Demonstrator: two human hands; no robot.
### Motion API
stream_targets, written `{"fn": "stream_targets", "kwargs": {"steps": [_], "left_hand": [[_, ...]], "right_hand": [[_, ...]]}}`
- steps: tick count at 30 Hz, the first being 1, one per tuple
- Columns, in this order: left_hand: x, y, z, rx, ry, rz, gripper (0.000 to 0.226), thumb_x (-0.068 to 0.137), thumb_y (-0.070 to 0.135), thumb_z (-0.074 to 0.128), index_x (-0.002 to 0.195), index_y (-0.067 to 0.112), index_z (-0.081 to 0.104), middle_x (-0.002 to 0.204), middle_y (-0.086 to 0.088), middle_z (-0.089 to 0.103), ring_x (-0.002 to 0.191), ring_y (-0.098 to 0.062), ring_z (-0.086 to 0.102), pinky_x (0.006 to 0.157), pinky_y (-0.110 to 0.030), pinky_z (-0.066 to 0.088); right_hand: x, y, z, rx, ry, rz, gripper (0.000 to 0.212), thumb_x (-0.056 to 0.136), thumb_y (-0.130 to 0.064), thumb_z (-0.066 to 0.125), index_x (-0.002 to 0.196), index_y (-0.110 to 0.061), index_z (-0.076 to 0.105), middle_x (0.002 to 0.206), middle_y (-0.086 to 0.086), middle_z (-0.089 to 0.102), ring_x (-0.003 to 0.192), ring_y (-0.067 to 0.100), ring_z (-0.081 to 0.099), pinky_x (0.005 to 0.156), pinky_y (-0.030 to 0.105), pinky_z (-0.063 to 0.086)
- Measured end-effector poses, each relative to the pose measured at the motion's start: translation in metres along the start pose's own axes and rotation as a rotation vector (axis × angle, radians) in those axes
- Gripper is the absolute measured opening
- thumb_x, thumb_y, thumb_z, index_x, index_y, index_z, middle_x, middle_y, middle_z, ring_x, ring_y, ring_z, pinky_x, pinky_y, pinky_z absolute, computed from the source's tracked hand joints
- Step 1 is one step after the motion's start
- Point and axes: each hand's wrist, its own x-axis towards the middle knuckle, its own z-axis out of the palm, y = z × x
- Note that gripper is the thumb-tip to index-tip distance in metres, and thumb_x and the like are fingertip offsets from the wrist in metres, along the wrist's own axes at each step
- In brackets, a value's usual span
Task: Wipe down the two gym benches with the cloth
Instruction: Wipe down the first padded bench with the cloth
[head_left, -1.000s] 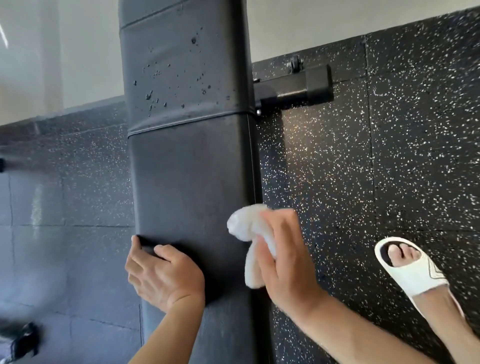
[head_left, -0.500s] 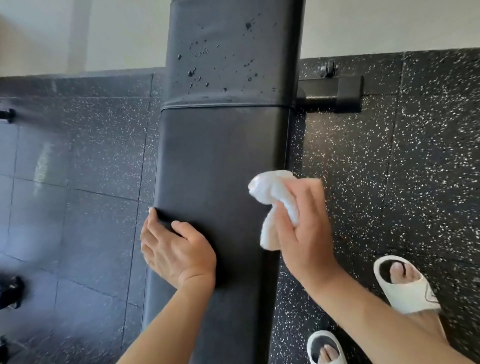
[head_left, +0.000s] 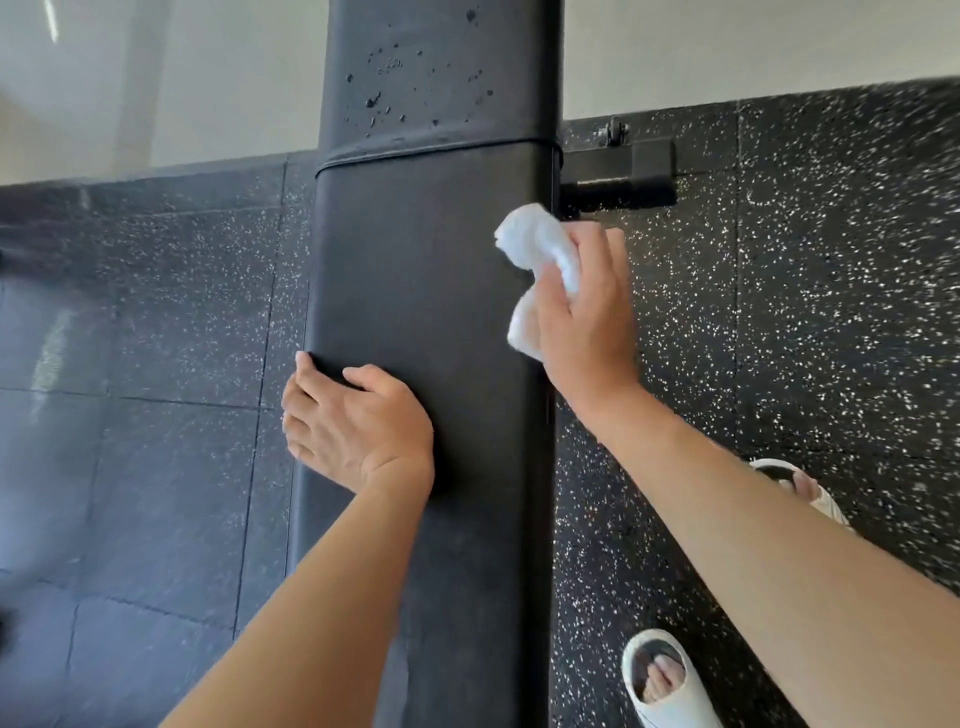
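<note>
Gripping the bunched cloth (head_left: 537, 260), right hand (head_left: 584, 317) meets bench (head_left: 431, 270) edge; left hand (head_left: 353, 426) lies open, flat.

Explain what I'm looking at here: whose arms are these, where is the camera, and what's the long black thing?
There is no machine; a person wears a camera on the head, looking down at their own arms. The long black thing is a padded gym bench, seen from above on speckled rubber flooring. The left hand rests on the bench's left edge. The right hand grips a bunched white cloth at the bench's right edge. Droplets dot the far pad beyond the seam. The person's white slides show at lower right.
</note>
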Motion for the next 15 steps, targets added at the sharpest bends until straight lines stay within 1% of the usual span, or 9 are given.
{"fn": "stream_targets", "kwargs": {"steps": [2,4,6,8,10,12,13,15], "left_hand": [[-0.001,-0.001,0.000,-0.011,-0.005,0.002,0.058,0.106,0.036,0.033,0.163,0.021,0.031,0.165,-0.005,0.035,0.153,-0.030,0.028,0.128,-0.047,0.013],[-0.002,-0.003,-0.003,-0.014,-0.013,0.003,0.058,0.107,0.036,0.033,0.163,0.021,0.031,0.166,-0.004,0.034,0.154,-0.029,0.027,0.128,-0.047,0.013],[-0.002,-0.003,-0.005,-0.038,-0.035,0.013,0.060,0.106,0.037,0.037,0.164,0.021,0.031,0.167,-0.005,0.033,0.155,-0.029,0.027,0.128,-0.047,0.013],[-0.002,-0.005,-0.010,-0.079,-0.065,0.047,0.066,0.101,0.041,0.046,0.164,0.023,0.031,0.169,-0.005,0.031,0.156,-0.028,0.025,0.129,-0.046,0.011],[-0.006,-0.017,-0.017,-0.114,-0.096,0.169,0.069,0.098,0.043,0.053,0.162,0.026,0.035,0.170,-0.004,0.029,0.158,-0.026,0.022,0.130,-0.044,0.010],[-0.016,-0.043,-0.027,-0.101,-0.146,0.388,0.065,0.099,0.041,0.054,0.161,0.030,0.038,0.172,-0.001,0.026,0.159,-0.025,0.018,0.131,-0.043,0.011],[-0.024,-0.060,-0.032,-0.083,-0.169,0.490,0.063,0.100,0.041,0.051,0.161,0.031,0.038,0.173,0.001,0.025,0.161,-0.024,0.016,0.131,-0.043,0.012],[-0.044,-0.094,-0.041,-0.038,-0.202,0.609,0.062,0.101,0.039,0.046,0.162,0.034,0.035,0.173,0.005,0.023,0.162,-0.022,0.013,0.131,-0.045,0.013]], "right_hand": [[0.000,0.001,0.004,-0.040,0.044,0.015,0.018,0.095,-0.011,0.055,0.113,-0.012,0.060,0.113,0.002,0.052,0.088,0.010,0.047,0.073,0.029,0.039],[-0.028,0.001,0.002,-0.009,0.059,0.014,0.021,0.093,-0.009,0.054,0.112,-0.016,0.059,0.112,-0.002,0.051,0.088,0.006,0.046,0.073,0.022,0.037],[-0.075,0.003,-0.006,0.047,0.037,-0.028,0.028,0.093,-0.003,0.054,0.114,-0.020,0.058,0.113,-0.009,0.047,0.095,0.004,0.049,0.082,0.011,0.038],[-0.128,0.009,-0.019,0.078,-0.009,-0.036,0.035,0.093,-0.001,0.053,0.117,-0.027,0.054,0.113,-0.017,0.043,0.106,0.003,0.051,0.091,0.007,0.036],[-0.182,0.015,-0.032,0.064,-0.068,-0.038,0.039,0.093,-0.004,0.052,0.118,-0.034,0.050,0.118,-0.024,0.042,0.113,0.003,0.051,0.096,0.008,0.035],[-0.233,0.019,-0.044,0.064,-0.126,-0.047,0.041,0.093,-0.006,0.051,0.123,-0.033,0.048,0.130,-0.030,0.041,0.120,0.007,0.050,0.101,0.012,0.035],[-0.253,0.021,-0.050,0.074,-0.155,-0.045,0.042,0.093,-0.008,0.051,0.126,-0.033,0.049,0.135,-0.029,0.041,0.123,0.010,0.051,0.103,0.014,0.035],[-0.279,0.026,-0.058,0.079,-0.205,-0.036,0.041,0.094,-0.012,0.051,0.130,-0.031,0.051,0.138,-0.024,0.041,0.125,0.013,0.052,0.106,0.017,0.037]]}}
